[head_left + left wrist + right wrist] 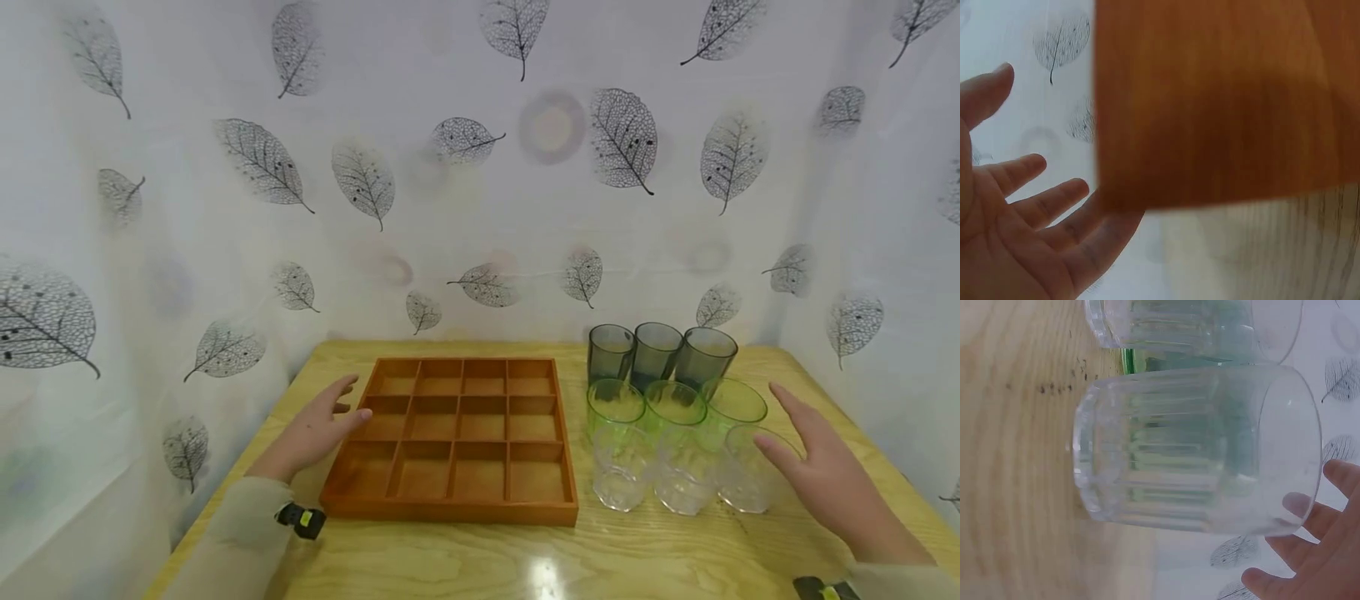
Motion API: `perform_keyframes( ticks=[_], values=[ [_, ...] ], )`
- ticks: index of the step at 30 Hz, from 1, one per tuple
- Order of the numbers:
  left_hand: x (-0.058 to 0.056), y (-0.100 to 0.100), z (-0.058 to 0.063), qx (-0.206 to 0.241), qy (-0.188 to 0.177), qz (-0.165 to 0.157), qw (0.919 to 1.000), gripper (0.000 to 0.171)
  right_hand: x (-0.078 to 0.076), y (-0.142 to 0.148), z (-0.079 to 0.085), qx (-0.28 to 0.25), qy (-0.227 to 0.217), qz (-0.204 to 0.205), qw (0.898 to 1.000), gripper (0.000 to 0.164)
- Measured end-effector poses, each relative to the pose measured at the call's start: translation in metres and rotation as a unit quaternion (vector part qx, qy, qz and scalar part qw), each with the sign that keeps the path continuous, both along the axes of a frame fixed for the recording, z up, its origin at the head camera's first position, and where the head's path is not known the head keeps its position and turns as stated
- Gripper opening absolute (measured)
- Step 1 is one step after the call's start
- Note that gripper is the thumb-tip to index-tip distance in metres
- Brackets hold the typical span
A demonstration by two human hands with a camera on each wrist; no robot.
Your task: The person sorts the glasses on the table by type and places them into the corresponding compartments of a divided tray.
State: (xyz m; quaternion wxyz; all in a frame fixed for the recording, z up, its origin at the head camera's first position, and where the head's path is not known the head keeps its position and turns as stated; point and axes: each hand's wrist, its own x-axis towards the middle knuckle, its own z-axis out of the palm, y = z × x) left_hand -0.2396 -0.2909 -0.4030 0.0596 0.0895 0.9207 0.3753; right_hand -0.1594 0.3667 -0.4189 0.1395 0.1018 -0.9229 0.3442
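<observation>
A wooden tray (pixel 450 512) with several square compartments lies on the table; its side wall (pixel 1222 112) fills much of the left wrist view. My left hand (pixel 318 433) is beside the tray's left edge, fingers spread, holding nothing. To the tray's right stand three clear glasses (pixel 684 483), three green glasses (pixel 675 404) behind them, and three dark grey glasses (pixel 656 354) at the back. My right hand (pixel 832 479) is next to the rightmost clear glass (pixel 1179 450), fingers apart and not curled round it. Whether a fingertip touches its rim, I cannot tell.
The light wooden table (pixel 465 558) carries the tray and the glasses. A white curtain (pixel 450 208) with a leaf print hangs behind and along both sides. Small dark specks (pixel 1054 389) mark the tabletop near the clear glasses.
</observation>
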Motion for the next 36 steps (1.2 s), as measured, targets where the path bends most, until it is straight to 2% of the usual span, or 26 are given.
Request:
perform_keyframes(
  ticks=[6, 9, 12, 16, 19, 21, 24, 25, 27, 29, 33, 36],
  values=[
    [-0.006, -0.014, -0.010, 0.091, -0.069, 0.023, 0.9931, 0.079, 0.010, 0.011, -0.020, -0.071, -0.036, 0.005, 0.997, 0.065],
    [-0.008, -0.018, -0.019, 0.114, -0.089, 0.035, 0.9889, 0.075, 0.012, 0.015, -0.029, -0.095, -0.040, 0.013, 0.995, 0.064],
    [-0.009, -0.023, -0.029, 0.134, -0.099, 0.040, 0.9852, 0.070, 0.012, 0.021, -0.036, -0.124, -0.036, 0.041, 0.991, 0.063],
    [-0.010, -0.027, -0.042, 0.165, -0.106, 0.042, 0.9796, 0.064, 0.011, 0.026, -0.043, -0.153, -0.051, 0.077, 0.984, 0.062],
    [-0.009, -0.029, -0.051, 0.221, -0.120, 0.043, 0.9669, 0.058, 0.011, 0.028, -0.047, -0.168, -0.064, 0.095, 0.979, 0.062],
    [-0.008, -0.029, -0.057, 0.262, -0.123, 0.044, 0.9563, 0.054, 0.010, 0.028, -0.051, -0.193, -0.065, 0.116, 0.972, 0.063],
    [-0.008, -0.029, -0.064, 0.321, -0.132, 0.049, 0.9365, 0.047, 0.008, 0.028, -0.059, -0.268, -0.060, 0.164, 0.947, 0.064],
    [-0.008, -0.029, -0.065, 0.333, -0.133, 0.048, 0.9323, 0.046, 0.007, 0.028, -0.061, -0.288, -0.058, 0.177, 0.939, 0.065],
    [-0.009, -0.030, -0.068, 0.341, -0.135, 0.047, 0.9292, 0.045, 0.007, 0.027, -0.065, -0.307, -0.049, 0.189, 0.932, 0.066],
    [-0.008, -0.030, -0.070, 0.351, -0.142, 0.050, 0.9242, 0.045, 0.007, 0.026, -0.067, -0.304, -0.044, 0.184, 0.934, 0.068],
    [-0.008, -0.032, -0.072, 0.353, -0.154, 0.048, 0.9216, 0.043, 0.006, 0.025, -0.067, -0.285, -0.042, 0.174, 0.942, 0.076],
    [-0.010, -0.032, -0.072, 0.355, -0.155, 0.046, 0.9206, 0.044, 0.004, 0.024, -0.065, -0.253, -0.036, 0.157, 0.954, 0.081]
  ],
)
